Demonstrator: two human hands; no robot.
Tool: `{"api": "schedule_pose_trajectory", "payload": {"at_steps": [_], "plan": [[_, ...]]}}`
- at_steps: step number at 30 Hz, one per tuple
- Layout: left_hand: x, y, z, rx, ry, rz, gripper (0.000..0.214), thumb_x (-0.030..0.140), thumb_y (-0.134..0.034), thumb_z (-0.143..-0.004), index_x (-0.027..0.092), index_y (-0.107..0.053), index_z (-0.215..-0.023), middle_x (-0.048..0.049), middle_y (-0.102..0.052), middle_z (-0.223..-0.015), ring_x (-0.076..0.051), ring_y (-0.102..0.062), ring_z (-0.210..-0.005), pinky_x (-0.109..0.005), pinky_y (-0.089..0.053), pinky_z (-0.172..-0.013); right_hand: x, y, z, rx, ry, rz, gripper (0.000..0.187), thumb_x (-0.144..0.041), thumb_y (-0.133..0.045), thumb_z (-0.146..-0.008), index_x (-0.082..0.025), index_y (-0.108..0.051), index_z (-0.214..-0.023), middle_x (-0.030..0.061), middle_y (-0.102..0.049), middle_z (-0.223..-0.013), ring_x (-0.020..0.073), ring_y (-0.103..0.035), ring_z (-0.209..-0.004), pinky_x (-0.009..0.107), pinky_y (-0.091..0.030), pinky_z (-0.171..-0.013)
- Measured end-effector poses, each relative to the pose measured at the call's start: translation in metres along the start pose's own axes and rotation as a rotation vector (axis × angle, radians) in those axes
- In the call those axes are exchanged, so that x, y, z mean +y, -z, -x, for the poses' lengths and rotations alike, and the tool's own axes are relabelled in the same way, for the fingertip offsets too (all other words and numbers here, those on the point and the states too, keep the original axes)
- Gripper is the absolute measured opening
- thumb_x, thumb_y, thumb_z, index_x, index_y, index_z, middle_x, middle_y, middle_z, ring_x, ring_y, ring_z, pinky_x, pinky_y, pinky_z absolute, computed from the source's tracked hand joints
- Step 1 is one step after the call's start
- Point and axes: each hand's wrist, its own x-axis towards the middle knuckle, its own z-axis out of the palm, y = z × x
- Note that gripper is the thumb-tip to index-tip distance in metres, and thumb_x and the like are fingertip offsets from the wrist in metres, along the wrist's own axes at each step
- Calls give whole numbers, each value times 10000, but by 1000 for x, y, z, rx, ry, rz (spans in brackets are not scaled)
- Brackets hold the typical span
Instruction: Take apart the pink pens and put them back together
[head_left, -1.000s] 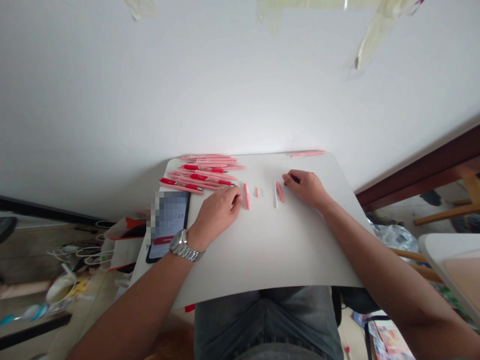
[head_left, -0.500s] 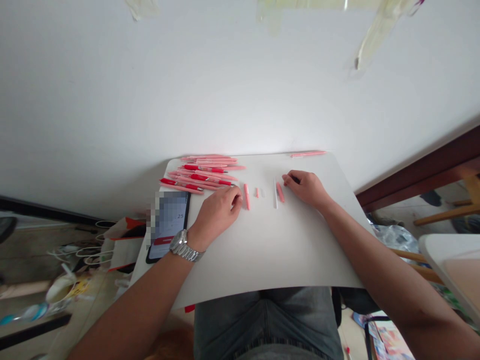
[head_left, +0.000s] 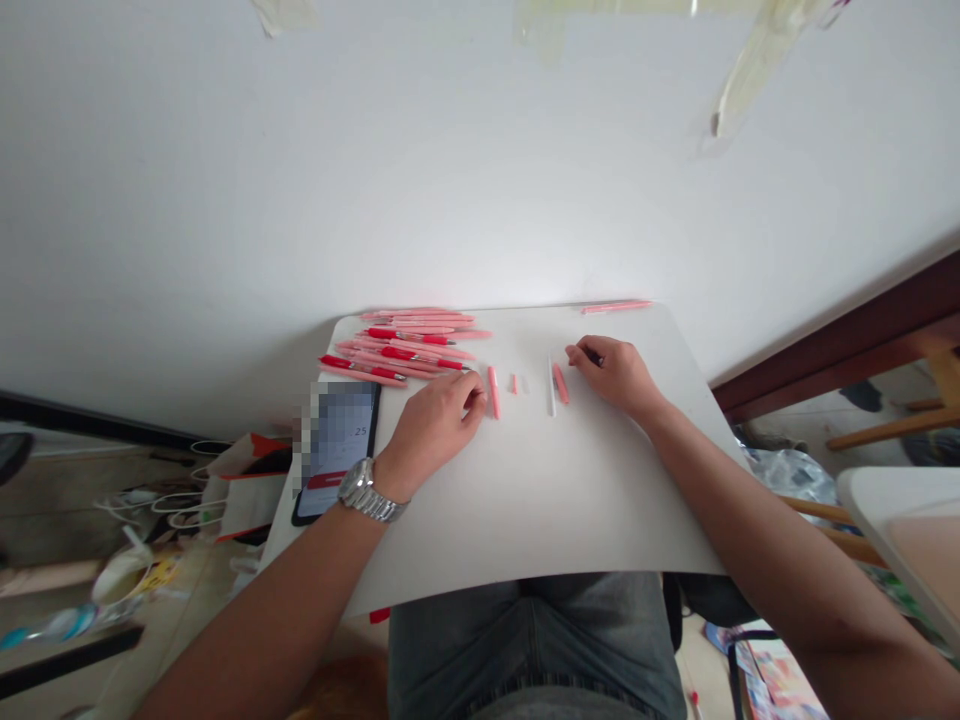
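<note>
My left hand (head_left: 441, 415) rests on the white table (head_left: 540, 500), fingers curled closed with no object visible in them. Just right of its fingertips lies a pink pen barrel piece (head_left: 493, 392). Farther right are a small pink pen part (head_left: 514, 384) and a tiny clear piece (head_left: 525, 385). My right hand (head_left: 611, 368) also lies on the table, loosely closed, and nothing shows in it. Beside its fingertips, to the left, are a short pink pen section (head_left: 561, 384) and a slim white refill-like tube (head_left: 552, 388). Neither hand appears to touch these parts.
A pile of pink and red pens (head_left: 412, 345) sits at the back left. One pink pen (head_left: 616, 307) lies along the back edge by the wall. A phone (head_left: 337, 455) is at the left edge; a second table (head_left: 900, 500) stands at right.
</note>
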Motion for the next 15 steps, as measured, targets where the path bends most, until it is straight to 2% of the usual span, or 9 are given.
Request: {"api": "schedule_pose_trajectory", "payload": {"at_steps": [5, 9, 12, 15], "plan": [[0, 0, 0, -3, -1, -13, 124, 198, -538, -1003, 231, -549, -884, -12, -641, -843, -195, -601, -772, -310, -392, -657, -8, -1, 3, 55, 146, -21, 261, -404, -612, -990, -221, -664, -811, 30, -628, -784, 172, -512, -684, 322, -410, -667], [0, -1, 0, -1, -7, -13, 124, 211, -539, -1010, 232, -554, -889, -8, -646, -841, -196, -602, -778, -312, -389, -651, -15, -5, 9, 0, 305, 2, 140, -368, -667, -983, -244, -732, -985, 63, -657, -922, 223, -579, -834, 359, -481, -788], [1, 0, 0, -3, -5, -10, 132, 216, -542, -1011, 232, -558, -881, -9, -652, -832, -196, -606, -773, -309, -377, -633, -18, -9, 13, -61, 383, 52, 171, -359, -699, -971, -257, -738, -1104, 79, -644, -981, 250, -574, -884, 407, -504, -870], [2, 0, 0, -7, 8, -14, 135, 224, -547, -1011, 232, -562, -877, -9, -654, -827, -196, -608, -764, -308, -371, -619, -21, -13, 16, -97, 411, 108, 222, -345, -728, -954, -257, -741, -1158, 91, -631, -1020, 261, -552, -892, 430, -515, -888]]}}
